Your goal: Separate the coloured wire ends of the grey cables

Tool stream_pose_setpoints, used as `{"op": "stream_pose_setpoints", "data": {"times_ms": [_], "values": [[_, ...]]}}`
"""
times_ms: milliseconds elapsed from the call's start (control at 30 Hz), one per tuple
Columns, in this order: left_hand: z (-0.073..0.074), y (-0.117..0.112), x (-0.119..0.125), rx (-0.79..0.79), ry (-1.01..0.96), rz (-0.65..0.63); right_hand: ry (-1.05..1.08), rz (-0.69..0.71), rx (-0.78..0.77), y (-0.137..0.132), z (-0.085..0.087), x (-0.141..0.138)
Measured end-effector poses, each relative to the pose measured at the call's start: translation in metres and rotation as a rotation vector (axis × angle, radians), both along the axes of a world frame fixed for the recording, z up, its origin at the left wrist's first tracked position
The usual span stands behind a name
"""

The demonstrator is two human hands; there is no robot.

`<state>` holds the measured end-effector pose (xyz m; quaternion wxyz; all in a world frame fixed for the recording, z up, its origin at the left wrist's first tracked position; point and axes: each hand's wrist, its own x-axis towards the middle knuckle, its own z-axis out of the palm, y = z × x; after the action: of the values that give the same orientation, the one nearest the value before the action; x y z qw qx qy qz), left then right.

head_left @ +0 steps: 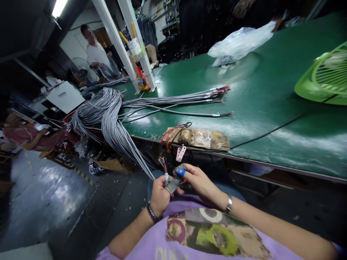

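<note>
My left hand (161, 195) is closed round a grey cable whose stripped end (163, 165) stands up, with thin coloured wires fanned out above a white band. Grey tape covers its thumb. Close to its right, my right hand (196, 177) pinches with thumb and finger, tape round the tips, one strip blue. Thin wires show at those fingertips, though their exact hold is small and partly hidden. Just beyond the hands, a pink clip (180, 154) hangs at the table edge below a worn wooden block (206, 139) with red and black leads.
A thick bundle of grey cables (108, 108) drapes over the edge of the green table (265, 133). Cables with stripped ends (217, 92) lie across it. A clear plastic bag (241, 43) and a green fan (322, 77) sit farther right. Another person (99, 57) stands behind.
</note>
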<state>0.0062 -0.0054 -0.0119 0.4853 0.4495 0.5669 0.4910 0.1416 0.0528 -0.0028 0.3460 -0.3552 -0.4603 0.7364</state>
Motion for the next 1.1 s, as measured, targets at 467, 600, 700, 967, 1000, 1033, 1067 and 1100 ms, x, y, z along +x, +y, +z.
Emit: {"op": "stream_pose_setpoints", "data": {"times_ms": [467,600,700,967,1000,1033,1067,1100], "values": [[0.003,0.003,-0.002,0.048,0.094,-0.064,0.069,0.126,0.049,0.001,0.001,0.003],[0.002,0.004,0.001,0.050,0.023,0.011,0.067,0.095,0.049,0.002,0.002,0.002],[-0.001,0.006,0.004,0.058,-0.094,0.134,0.050,0.046,0.089,0.001,0.005,0.003],[0.000,0.006,0.006,0.042,-0.227,0.206,0.030,0.006,0.139,0.000,-0.005,0.005],[0.001,0.006,0.006,0.042,-0.224,0.205,0.028,0.003,0.131,0.000,-0.006,0.005],[0.002,0.006,0.006,0.042,-0.223,0.203,0.025,-0.003,0.125,0.001,-0.007,0.006],[0.003,0.006,0.006,0.040,-0.227,0.204,0.023,-0.014,0.121,0.001,-0.008,0.007],[0.004,0.006,0.006,0.039,-0.237,0.207,0.021,-0.031,0.118,0.002,-0.009,0.009]]}}
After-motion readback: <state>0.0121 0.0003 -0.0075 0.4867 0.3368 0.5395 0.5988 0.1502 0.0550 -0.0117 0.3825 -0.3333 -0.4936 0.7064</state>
